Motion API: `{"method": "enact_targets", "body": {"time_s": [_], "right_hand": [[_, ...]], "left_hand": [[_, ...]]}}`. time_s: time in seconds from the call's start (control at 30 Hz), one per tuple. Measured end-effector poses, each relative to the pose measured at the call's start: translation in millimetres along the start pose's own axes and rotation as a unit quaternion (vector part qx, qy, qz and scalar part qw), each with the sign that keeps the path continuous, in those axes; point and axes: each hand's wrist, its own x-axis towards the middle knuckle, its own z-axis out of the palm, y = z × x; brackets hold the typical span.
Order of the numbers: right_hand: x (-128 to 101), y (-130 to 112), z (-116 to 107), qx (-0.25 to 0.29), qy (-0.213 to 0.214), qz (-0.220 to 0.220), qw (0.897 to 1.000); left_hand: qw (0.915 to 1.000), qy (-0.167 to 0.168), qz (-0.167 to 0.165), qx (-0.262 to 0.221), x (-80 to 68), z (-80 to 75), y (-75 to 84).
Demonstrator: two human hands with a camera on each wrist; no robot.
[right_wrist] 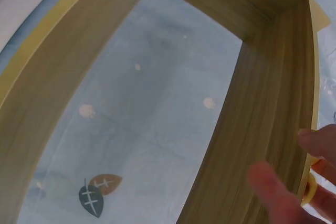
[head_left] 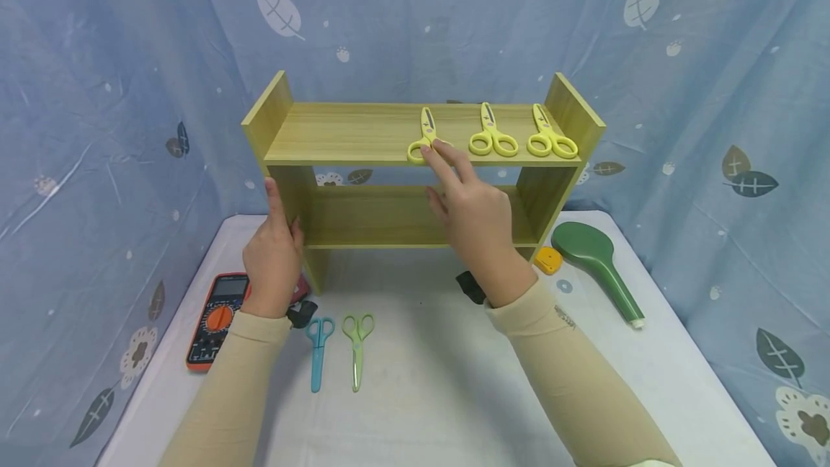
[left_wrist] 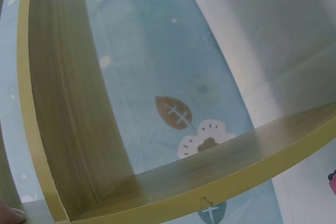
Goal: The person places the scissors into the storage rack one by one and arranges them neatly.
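A light wooden two-tier shelf stands at the back of the table. Three yellow scissors lie on its top board, blades pointing away. My right hand rests straight fingers on the handle of the leftmost yellow scissors, with the thumb below the board's front edge. In the right wrist view blurred fingertips lie by a yellow handle. The other two yellow scissors lie untouched to the right. My left hand grips the shelf's left side panel; the left wrist view shows only a fingertip.
On the white table lie an orange multimeter, blue scissors, green scissors, a small black item, a yellow tape measure and a green long-handled brush. Blue leaf-print cloth surrounds the table.
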Motion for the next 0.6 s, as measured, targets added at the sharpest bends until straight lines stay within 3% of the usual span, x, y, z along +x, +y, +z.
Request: {"method": "enact_targets", "body": {"time_s": [0.6], "right_hand": [[5.7, -3.3, 2.5, -0.027, -0.071, 0.055, 0.996]], "left_hand": [[1.0000, -0.002, 0.005, -0.003, 0.1, 0.1, -0.8]]}}
